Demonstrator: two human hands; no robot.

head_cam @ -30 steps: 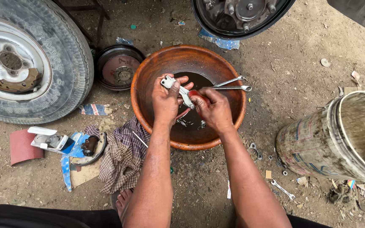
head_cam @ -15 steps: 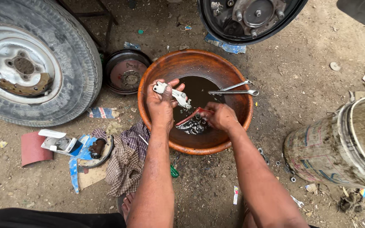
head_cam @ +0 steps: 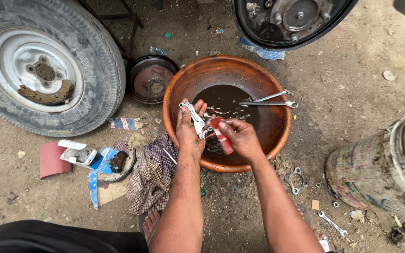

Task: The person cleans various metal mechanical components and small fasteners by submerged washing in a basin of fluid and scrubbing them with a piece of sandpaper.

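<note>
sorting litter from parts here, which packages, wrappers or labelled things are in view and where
Small box: on the dirt left of the checked cloth, white and blue, open.
Wrapper: below the tyre, flat, blue, red and white.
Bucket: right edge, tipped on its side, faded colour print.
Blue wrapper: beyond the bowl, crumpled.

A single head-worn camera is looking steeply down from close above, facing forward over the person's arms to a rust-orange basin (head_cam: 263, 140) sitting on dirt ground (head_cam: 362, 61), a wheel (head_cam: 43, 70) lying at far left.

Metal part (head_cam: 194, 118): pale grey, flat, elongated, wet; stood slanted over near-left side of orange basin (head_cam: 179, 91).
Red-handled brush (head_cam: 222, 136): angled just right of part, above dark liquid (head_cam: 226, 99).
</note>
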